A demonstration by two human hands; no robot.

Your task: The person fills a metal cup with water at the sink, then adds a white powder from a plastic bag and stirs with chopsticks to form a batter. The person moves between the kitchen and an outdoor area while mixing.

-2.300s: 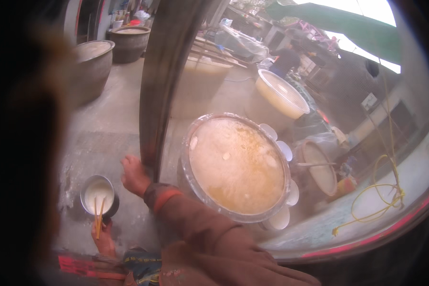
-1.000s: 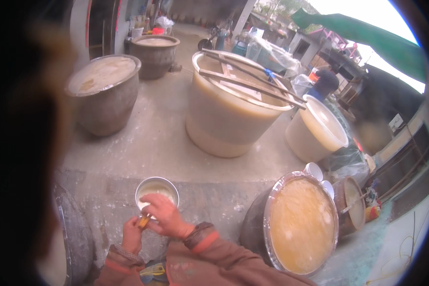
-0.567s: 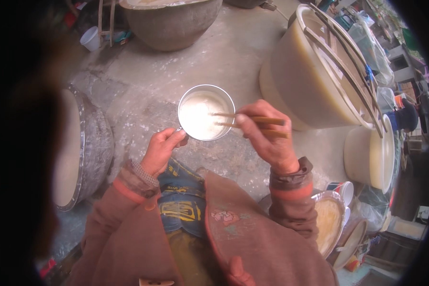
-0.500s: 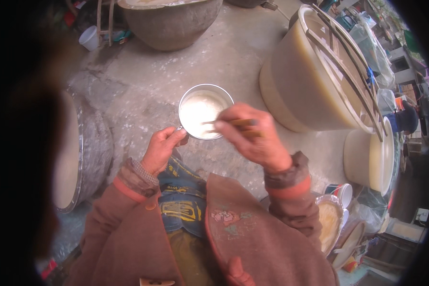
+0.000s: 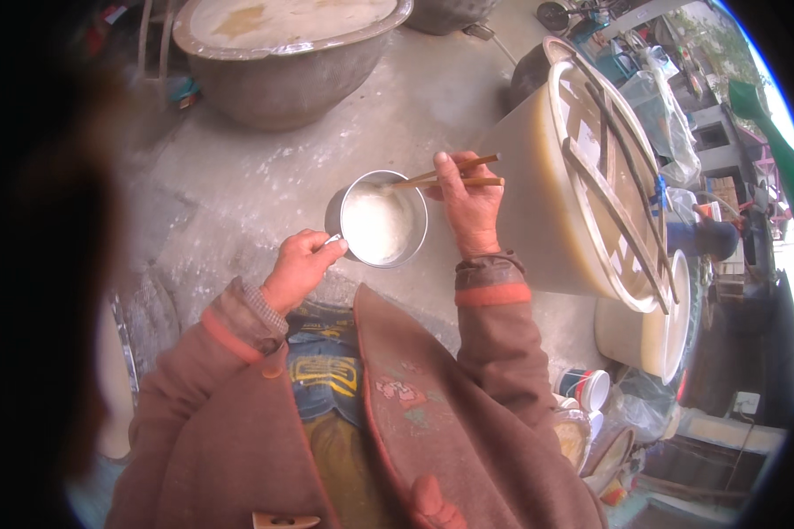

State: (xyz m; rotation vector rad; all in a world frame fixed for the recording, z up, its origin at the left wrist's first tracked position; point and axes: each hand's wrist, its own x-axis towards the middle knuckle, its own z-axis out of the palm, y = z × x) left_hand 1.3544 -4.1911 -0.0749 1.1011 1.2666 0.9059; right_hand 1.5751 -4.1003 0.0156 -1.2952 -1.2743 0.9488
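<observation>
My left hand (image 5: 303, 267) is closed round the handle of a round metal mug (image 5: 333, 214) and holds it up in front of me. A white, slightly frothy liquid (image 5: 381, 222) is inside, and the mug tips a little. In my right hand (image 5: 470, 201), to the right of the mug, a pair of wooden chopsticks (image 5: 457, 171) is gripped. Their tips reach over the rim into the liquid near its far side, and the thick ends stick out to the right past my fingers.
A large dark basin (image 5: 282, 93) of pale liquid stands at the far left. On the right is a big cream tub (image 5: 547, 189) with wooden slats (image 5: 616, 198) across its top. A smaller cream tub (image 5: 635, 331) and white buckets (image 5: 594, 390) stand nearer. Concrete floor (image 5: 238, 194) lies below.
My right hand has moved right and away from over the mug, turning so the chopsticks show fully. The mug has tipped slightly in my left hand. The view has shifted toward the right.
</observation>
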